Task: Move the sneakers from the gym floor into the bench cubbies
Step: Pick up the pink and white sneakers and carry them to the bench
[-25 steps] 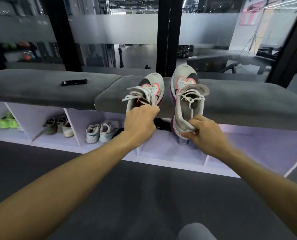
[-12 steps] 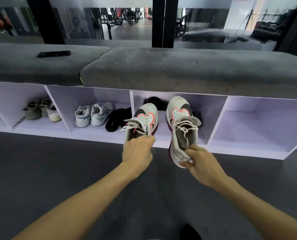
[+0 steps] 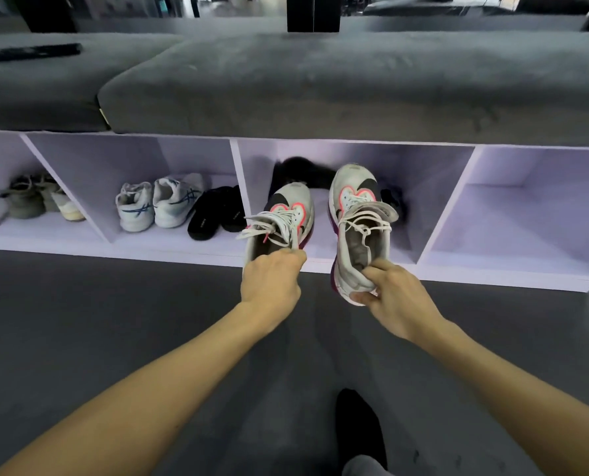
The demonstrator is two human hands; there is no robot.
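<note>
Since a second ago I have brought both sneakers down from in front of the gray cushion (image 3: pixel 355 84) to the mouth of the middle cubby (image 3: pixel 434 187), and I have moved closer to the bench. My left hand (image 3: pixel 272 280) grips the heel of the left sneaker (image 3: pixel 286 218), fingers curled over its collar. My right hand (image 3: pixel 394 297) pinches the heel of the right sneaker (image 3: pixel 358 221), thumb under the sole and fingers tucked inside the opening. The two hands are apart, one sneaker each, toes pointing into the cubby. Whether the soles touch the cubby floor I cannot tell.

Behind the sneakers, deep in the same cubby, lies something dark (image 3: pixel 300 170) that I cannot make out. In the cubby to the left of it stand a pair of white sneakers (image 3: pixel 159 204) and black slides (image 3: pixel 217 214) beside them. One cubby further left holds olive shoes (image 3: pixel 32 201). On the cushion's far left end lies a black remote-like bar (image 3: pixel 37 51). The gym floor (image 3: pixel 114 304) is dark gray.
</note>
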